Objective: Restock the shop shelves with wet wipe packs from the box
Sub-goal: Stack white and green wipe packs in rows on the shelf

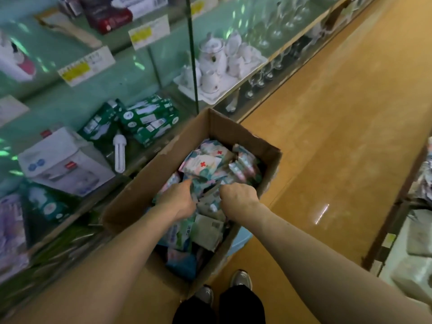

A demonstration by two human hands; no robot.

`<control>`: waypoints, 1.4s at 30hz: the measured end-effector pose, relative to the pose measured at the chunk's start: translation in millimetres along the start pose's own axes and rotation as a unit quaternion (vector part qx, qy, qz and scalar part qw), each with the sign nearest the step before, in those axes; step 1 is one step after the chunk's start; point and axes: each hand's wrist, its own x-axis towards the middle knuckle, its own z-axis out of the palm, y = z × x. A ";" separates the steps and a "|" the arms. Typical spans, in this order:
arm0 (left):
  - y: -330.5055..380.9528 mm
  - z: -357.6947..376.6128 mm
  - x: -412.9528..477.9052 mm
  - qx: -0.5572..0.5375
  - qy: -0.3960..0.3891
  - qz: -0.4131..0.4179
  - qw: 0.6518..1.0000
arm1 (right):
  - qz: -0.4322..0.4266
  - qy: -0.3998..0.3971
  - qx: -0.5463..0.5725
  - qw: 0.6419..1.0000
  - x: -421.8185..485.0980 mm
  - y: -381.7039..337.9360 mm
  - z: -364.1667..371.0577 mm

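Observation:
An open cardboard box [233, 129] stands on the floor against the shelves, filled with several wet wipe packs [205, 161] in pale floral wrappers. Both my hands are down inside it. My left hand [178, 198] has its fingers curled into the pile around packs near the box's middle. My right hand [238, 194] is fisted right beside it, gripping packs too. The fingertips of both hands are buried among the packs. Greyish packs [208, 230] lie just below my wrists.
Glass shelves [70, 108] on the left hold green packages [149, 122], a white boxed appliance [65, 162], a loose bulb [119, 153] and price tags. A white tea set [217, 61] and glasses sit further along. The orange floor [339, 127] runs right; another shelf [411, 242] stands at far right.

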 end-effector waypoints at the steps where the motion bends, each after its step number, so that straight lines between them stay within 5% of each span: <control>1: -6.9 7.6 4.4 -0.010 -0.009 -0.011 1.000 | -0.001 -0.008 0.007 1.000 7.7 -1.6 9.2; 10: -44.8 54.2 34.8 -0.183 -0.051 -0.087 0.978 | 0.007 -0.080 0.040 0.996 60.5 -11.3 62.4; 17: -39.9 77.7 44.4 -0.374 -0.075 -0.141 0.914 | 0.019 -0.105 -0.001 0.994 75.6 -20.4 80.5; 19: -36.6 75.8 40.9 -0.471 -0.110 -0.188 0.855 | -0.014 -0.047 -0.019 0.999 68.3 -25.0 71.5; 22: -35.9 71.9 42.4 -0.654 -0.222 -0.213 0.691 | -0.077 0.037 0.026 0.996 48.4 -37.6 54.3; 24: -39.9 71.6 42.7 -0.738 -0.219 -0.212 0.601 | -0.127 0.007 0.096 0.987 40.3 -45.5 46.4; 25: -42.9 72.9 43.9 -0.752 -0.202 -0.218 0.588 | -0.141 -0.025 0.143 0.979 39.6 -45.2 43.5; 27: -48.9 74.5 44.3 -0.744 -0.175 -0.222 0.606 | -0.116 -0.047 0.217 0.968 47.6 -33.4 38.5; 30: -55.9 75.9 44.7 -0.699 -0.167 -0.230 0.656 | 0.003 0.036 0.124 0.992 70.8 -4.0 49.1; 33: -57.5 78.7 47.2 -0.691 -0.147 -0.242 0.664 | 0.077 -0.005 0.097 0.992 85.5 4.2 70.1; 42: -46.6 72.7 37.8 -0.651 -0.133 -0.240 0.708 | 0.085 -0.033 0.164 0.982 90.9 0.3 78.3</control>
